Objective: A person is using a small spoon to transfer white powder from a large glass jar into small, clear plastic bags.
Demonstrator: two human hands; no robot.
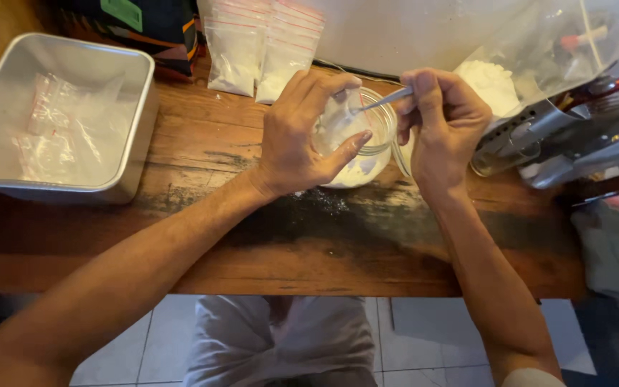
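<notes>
Currently left hand [302, 136] curled around a small clear bag [342, 118], holding it open over the glass jar [374, 147] of white powder. Right hand [442, 118] pinching a metal spoon [385, 100], tip in the bag. Jar sits between both hands; steel tray [134, 136] well left of them.

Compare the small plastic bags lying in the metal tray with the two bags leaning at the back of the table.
The bags in the metal tray lie flat and look empty; the two leaning bags stand upright, each holding white powder. The tray bags overlap in a loose heap; the leaning bags stand side by side. All are clear plastic with red strips.
</notes>
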